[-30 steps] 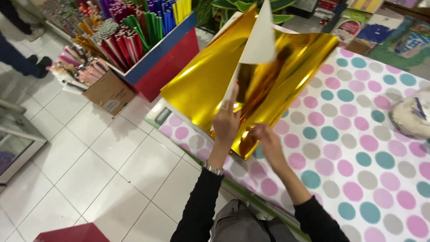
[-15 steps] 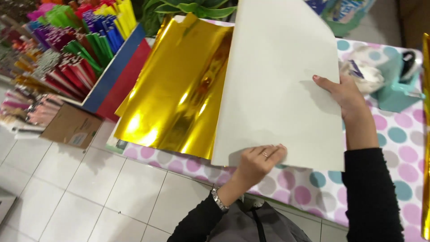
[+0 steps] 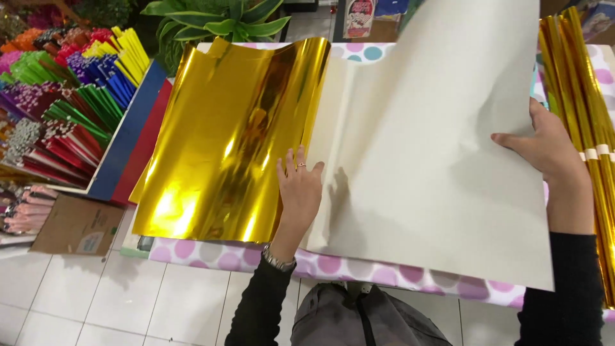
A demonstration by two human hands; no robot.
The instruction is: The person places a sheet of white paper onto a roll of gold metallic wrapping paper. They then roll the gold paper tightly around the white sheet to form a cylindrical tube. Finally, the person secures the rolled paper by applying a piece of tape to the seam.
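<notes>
A large sheet of gold foil paper [image 3: 224, 141] lies spread on a table covered with a polka-dot cloth [image 3: 333, 264]. Its plain off-white reverse side [image 3: 435, 147] is turned over toward the right. My left hand [image 3: 298, 187] rests flat, fingers apart, along the fold where gold meets white. My right hand [image 3: 546, 148] grips the right edge of the white side and holds it lifted.
Rolled gold foil tubes [image 3: 580, 83] lie along the right. A bin of coloured wrapped rolls [image 3: 70, 96] stands at the left with a cardboard box [image 3: 77, 225] below it. A green plant [image 3: 214, 22] is behind the table. White floor tiles [image 3: 96, 301] lie below.
The sheet has been laid out flatter and wider. My left hand moved up from the table's near edge onto the fold. My right hand shifted right, still holding the white edge.
</notes>
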